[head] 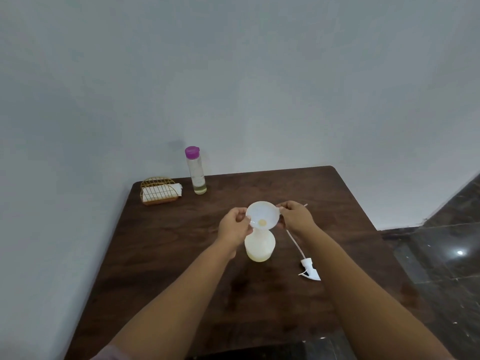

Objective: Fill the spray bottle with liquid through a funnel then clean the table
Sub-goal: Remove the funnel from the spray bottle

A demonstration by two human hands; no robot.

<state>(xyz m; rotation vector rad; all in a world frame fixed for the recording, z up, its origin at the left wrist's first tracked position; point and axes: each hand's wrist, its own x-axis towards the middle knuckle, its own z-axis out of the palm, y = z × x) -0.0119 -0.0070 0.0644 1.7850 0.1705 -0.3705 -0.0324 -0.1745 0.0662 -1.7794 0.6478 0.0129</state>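
A white funnel [262, 213] sits in the neck of a translucent spray bottle [259, 247] standing mid-table, with pale yellow liquid at its bottom. My left hand [233, 225] pinches the funnel's left rim. My right hand [296, 215] pinches the small tab on its right rim. The white spray head [309, 270] with its long dip tube lies on the table to the right of the bottle. A clear bottle with a purple cap [196, 170], nearly empty, stands at the back.
The dark wooden table [166, 255] stands against a grey wall. A gold wire holder with white napkins [159, 191] sits at its back left corner. Dark glossy floor lies to the right of the table.
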